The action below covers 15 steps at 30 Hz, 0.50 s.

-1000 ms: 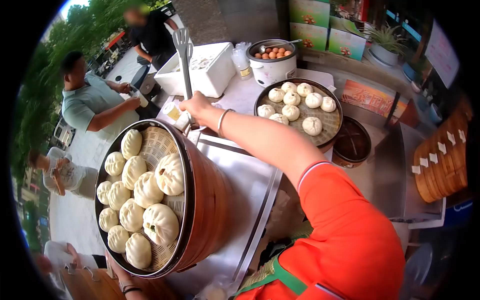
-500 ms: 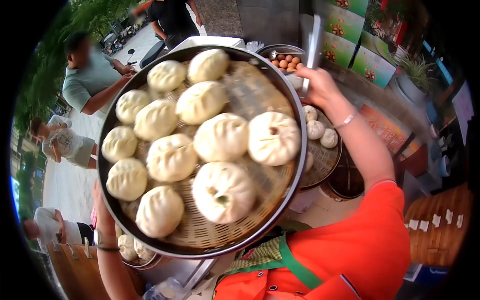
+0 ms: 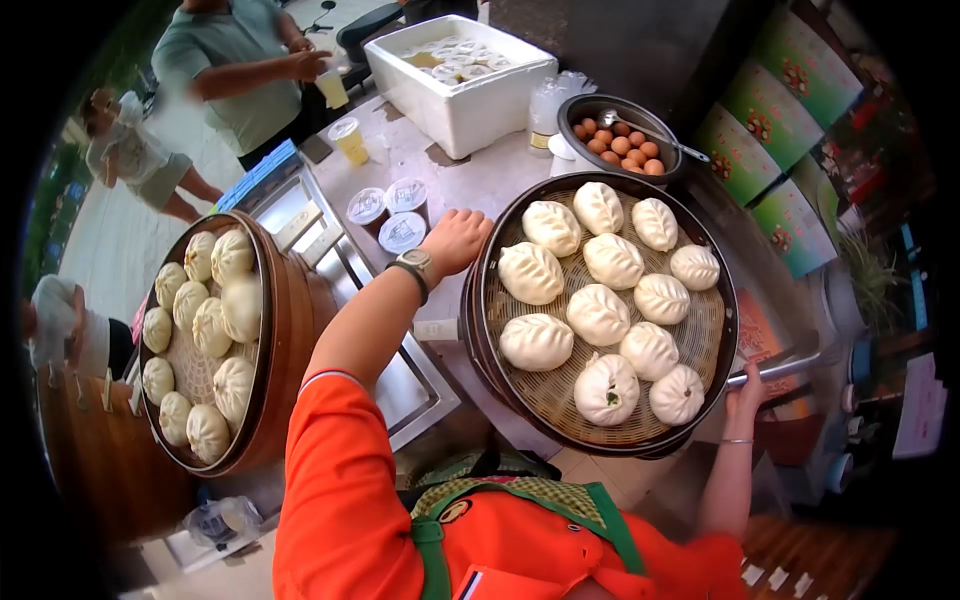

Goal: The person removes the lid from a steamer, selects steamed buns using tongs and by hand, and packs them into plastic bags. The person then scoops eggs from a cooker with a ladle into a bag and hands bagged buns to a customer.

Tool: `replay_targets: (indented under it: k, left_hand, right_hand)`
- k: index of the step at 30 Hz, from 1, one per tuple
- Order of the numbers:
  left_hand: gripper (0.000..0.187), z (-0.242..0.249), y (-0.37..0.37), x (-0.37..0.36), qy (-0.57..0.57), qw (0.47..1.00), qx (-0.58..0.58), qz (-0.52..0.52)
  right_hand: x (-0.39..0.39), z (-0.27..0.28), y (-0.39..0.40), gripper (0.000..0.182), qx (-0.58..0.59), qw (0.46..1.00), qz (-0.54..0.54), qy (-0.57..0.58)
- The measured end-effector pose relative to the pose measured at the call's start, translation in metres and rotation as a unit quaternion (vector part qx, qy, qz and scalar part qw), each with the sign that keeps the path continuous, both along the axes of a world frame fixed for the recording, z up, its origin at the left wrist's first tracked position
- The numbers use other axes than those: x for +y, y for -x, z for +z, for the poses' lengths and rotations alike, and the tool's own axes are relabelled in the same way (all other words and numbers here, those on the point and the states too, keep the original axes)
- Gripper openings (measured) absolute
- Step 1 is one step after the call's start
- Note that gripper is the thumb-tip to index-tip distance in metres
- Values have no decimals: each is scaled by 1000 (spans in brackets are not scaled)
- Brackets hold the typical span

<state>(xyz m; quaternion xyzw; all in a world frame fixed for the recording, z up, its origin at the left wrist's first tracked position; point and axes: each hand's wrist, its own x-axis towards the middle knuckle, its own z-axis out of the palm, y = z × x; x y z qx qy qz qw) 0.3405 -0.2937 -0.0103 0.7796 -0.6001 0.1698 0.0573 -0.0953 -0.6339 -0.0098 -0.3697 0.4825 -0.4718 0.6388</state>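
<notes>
A round steamer tray (image 3: 660, 418) with a dark rim and woven base holds several pleated buns (image 3: 598, 314), one with green filling showing at its top. It sits on top of another round steamer layer (image 3: 478, 345). My left hand (image 3: 457, 240), wearing a watch, has its fingers curled over the tray's upper left rim. At the lower right rim, my right hand (image 3: 744, 396) is closed around metal tongs (image 3: 788, 368), which point out to the right. Whether its fingers also grip the tray is hard to see.
A bamboo steamer (image 3: 290, 300) with more buns stands left. Behind are lidded cups (image 3: 403, 232), a white foam box (image 3: 455, 105) and a pot of eggs (image 3: 625, 148) with a ladle (image 3: 650, 130). A person (image 3: 225, 80) across the counter holds a drink cup (image 3: 331, 88).
The tray of buns has come down and to the right, from raised before me onto the steamer stack. My left hand has moved up and right to its upper left rim; my right hand has lowered.
</notes>
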Motion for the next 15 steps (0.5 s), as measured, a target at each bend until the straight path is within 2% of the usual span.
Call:
replay_targets:
  k: [3, 6, 10, 15]
  left_hand:
    - [17, -16, -13, -7, -60, 998, 12, 33]
    - [16, -39, -24, 0, -13, 999, -4, 37]
    - [18, -55, -31, 9, -15, 998, 1, 54]
    - [17, -57, -27, 13, 20, 997, 45, 55]
  right_hand:
    - [3, -19, -9, 21, 5, 1000, 13, -16]
    - [25, -8, -25, 21, 19, 997, 68, -33]
    - [16, -36, -24, 28, 31, 998, 54, -16]
    - [31, -36, -24, 30, 30, 999, 41, -2]
